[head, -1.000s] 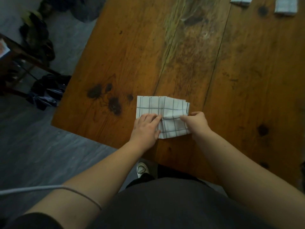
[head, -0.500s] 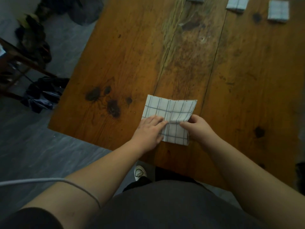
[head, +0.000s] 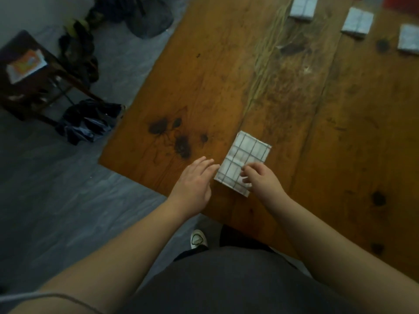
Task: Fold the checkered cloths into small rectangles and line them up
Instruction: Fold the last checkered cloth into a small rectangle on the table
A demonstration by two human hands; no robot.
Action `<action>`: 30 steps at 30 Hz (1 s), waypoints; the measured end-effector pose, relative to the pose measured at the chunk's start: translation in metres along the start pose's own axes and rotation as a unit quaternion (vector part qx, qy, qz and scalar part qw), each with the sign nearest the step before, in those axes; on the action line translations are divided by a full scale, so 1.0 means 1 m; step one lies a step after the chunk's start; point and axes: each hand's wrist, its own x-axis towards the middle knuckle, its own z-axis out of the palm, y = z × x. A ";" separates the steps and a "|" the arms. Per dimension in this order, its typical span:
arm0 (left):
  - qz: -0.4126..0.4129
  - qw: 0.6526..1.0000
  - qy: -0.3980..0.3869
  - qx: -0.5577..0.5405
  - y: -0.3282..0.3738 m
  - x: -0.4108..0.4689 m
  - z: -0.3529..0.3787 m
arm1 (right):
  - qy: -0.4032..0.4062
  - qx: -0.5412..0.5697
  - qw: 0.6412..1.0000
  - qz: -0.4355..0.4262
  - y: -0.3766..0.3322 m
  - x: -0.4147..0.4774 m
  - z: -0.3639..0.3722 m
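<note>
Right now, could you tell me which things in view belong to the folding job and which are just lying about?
Part of the job:
- checkered cloth under the right hand
- left hand beside it
- three folded cloths at the far edge

Lying about:
- dark bags on the floor
- stool

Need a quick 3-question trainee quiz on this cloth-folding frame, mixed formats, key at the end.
1. True or false: the left hand is pressing down on top of the checkered cloth.
2. Multiple choice: how many folded cloths show at the table's far right? A) one B) three C) five
3. Fill in: the right hand rests on the cloth's ____ edge (near or far).

Key:
1. False; it lies flat on the table beside the cloth, fingertips at its left edge.
2. B: the first folded cloth, the second, the third.
3. near
</note>
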 end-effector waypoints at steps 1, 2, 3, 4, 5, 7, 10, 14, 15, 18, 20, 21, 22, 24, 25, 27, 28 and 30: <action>-0.007 1.000 -0.001 -0.005 -0.002 -0.005 0.000 | 0.004 -0.031 0.999 -0.011 0.003 0.003 0.004; -0.010 1.000 -0.003 -0.008 -0.003 -0.008 0.001 | 0.007 -0.061 0.998 -0.022 0.005 0.005 0.006; -0.012 1.000 -0.007 -0.012 -0.003 -0.010 0.004 | 0.007 -0.093 0.995 -0.034 0.007 0.007 0.006; -0.009 1.000 -0.013 -0.015 -0.001 -0.011 0.006 | 0.009 -0.128 0.990 -0.050 0.008 0.009 0.004; 0.000 1.000 -0.021 -0.019 0.001 -0.010 0.008 | 0.017 -0.177 0.981 -0.075 0.009 0.014 0.001; 0.026 0.998 -0.043 -0.024 0.010 -0.005 0.011 | 0.042 -0.299 0.943 -0.137 0.011 0.026 -0.009; 0.056 0.995 -0.084 -0.014 0.025 0.005 0.016 | 0.066 -0.395 0.902 -0.162 0.012 0.046 -0.027; 0.038 0.988 -0.148 0.000 0.036 0.019 0.025 | 0.046 -0.435 0.888 -0.141 0.012 0.058 -0.044; 0.027 0.988 -0.150 0.003 0.036 0.021 0.026 | 0.047 -0.435 0.889 -0.133 0.013 0.058 -0.046; 0.005 0.991 -0.132 0.024 0.034 0.023 0.027 | 0.051 -0.415 0.903 -0.100 0.022 0.046 -0.048; 0.005 0.991 -0.127 0.044 0.031 0.023 0.026 | 0.053 -0.397 0.912 -0.085 0.039 0.029 -0.046; 0.004 0.990 -0.131 0.050 0.029 0.023 0.026 | 0.057 -0.384 0.918 -0.082 0.049 0.019 -0.043; 0.000 0.989 -0.140 0.052 0.028 0.023 0.025 | 0.061 -0.370 0.924 -0.081 0.058 0.009 -0.040; -0.009 0.985 -0.165 0.047 0.026 0.023 0.025 | 0.064 -0.349 0.931 -0.081 0.073 -0.010 -0.030; -0.009 0.984 -0.172 0.046 0.026 0.022 0.025 | 0.064 -0.347 0.932 -0.082 0.079 -0.018 -0.025; 0.002 0.983 -0.177 0.051 0.025 0.019 0.026 | 0.070 -0.344 0.933 -0.080 0.086 -0.029 -0.016; 0.009 0.983 -0.176 0.058 0.024 0.017 0.026 | 0.079 -0.342 0.933 -0.080 0.087 -0.034 -0.012; 0.020 0.983 -0.163 0.080 0.026 0.009 0.027 | 0.107 -0.366 0.918 -0.108 0.088 -0.042 -0.005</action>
